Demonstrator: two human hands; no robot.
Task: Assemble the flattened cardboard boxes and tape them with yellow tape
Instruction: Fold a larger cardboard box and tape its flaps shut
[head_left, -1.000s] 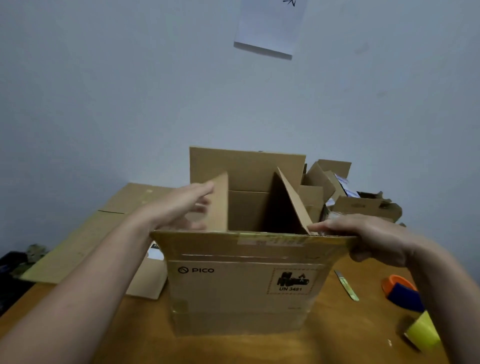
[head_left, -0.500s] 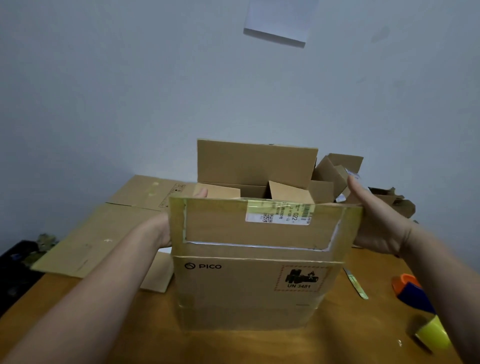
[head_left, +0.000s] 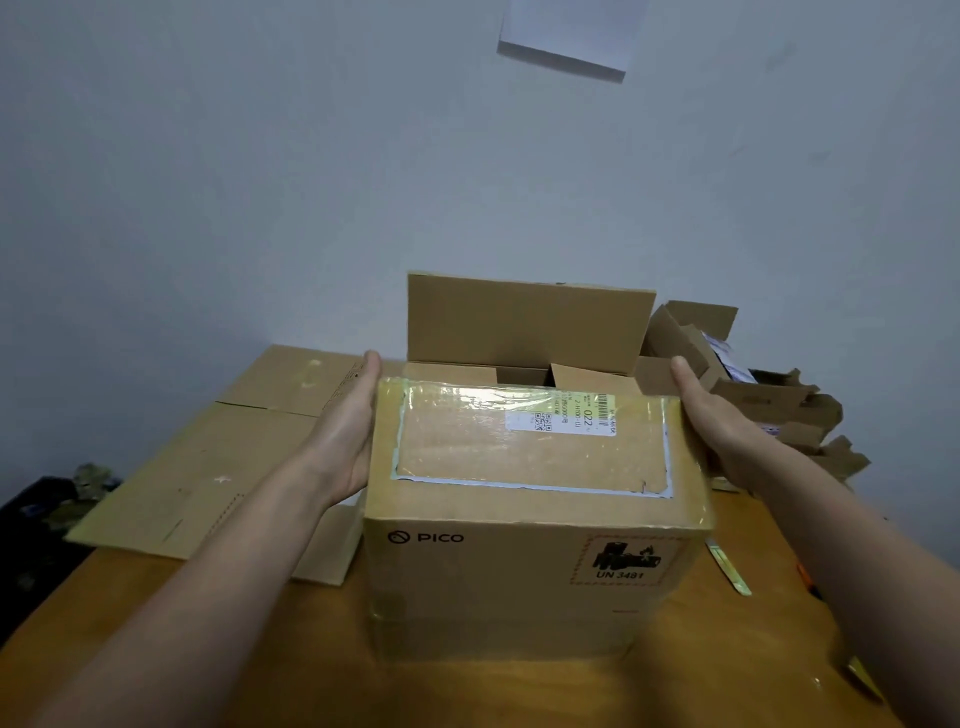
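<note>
- Your left hand (head_left: 345, 436) lies flat against the 9 o'clock edge of the PICO box (head_left: 524, 577), fingers straight, gripping nothing. Your right hand (head_left: 711, 415) mirrors it at 3 o'clock, also flat and holding nothing.
- The box stands at the middle of the table (head_left: 467, 691). Its near flap (head_left: 519, 452) is folded down over the two side flaps (head_left: 447, 374), and the far flap (head_left: 524, 322) stands upright at 12 o'clock.
- Likely risk: if you let go, the near flap may spring up, since nothing but your palms seems to keep it low.
- Squeezing inward too hard could bow the walls, so the flaps would not meet squarely along the seam.
- Bringing the far flap down needs a hand freed, and the box could skid on the smooth wood while you do it.
- I cannot make out a yellow tape roll, so reaching for one may mean releasing the flaps.
- The old glossy film on the near flap looks slick and wrinkled, and fresh tape may bond poorly over it.
- The box is brown corrugated card, matte, with crisp creases and a printed warning mark on the front.
- A white shipping label (head_left: 563, 418) sits under the clear film, which has a pale outline.
- Flattened cardboard (head_left: 208, 457) lies at 9 o'clock, broad and stiff. Torn cardboard scraps (head_left: 769, 400) are heaped at 2 o'clock, their edges jagged.
</note>
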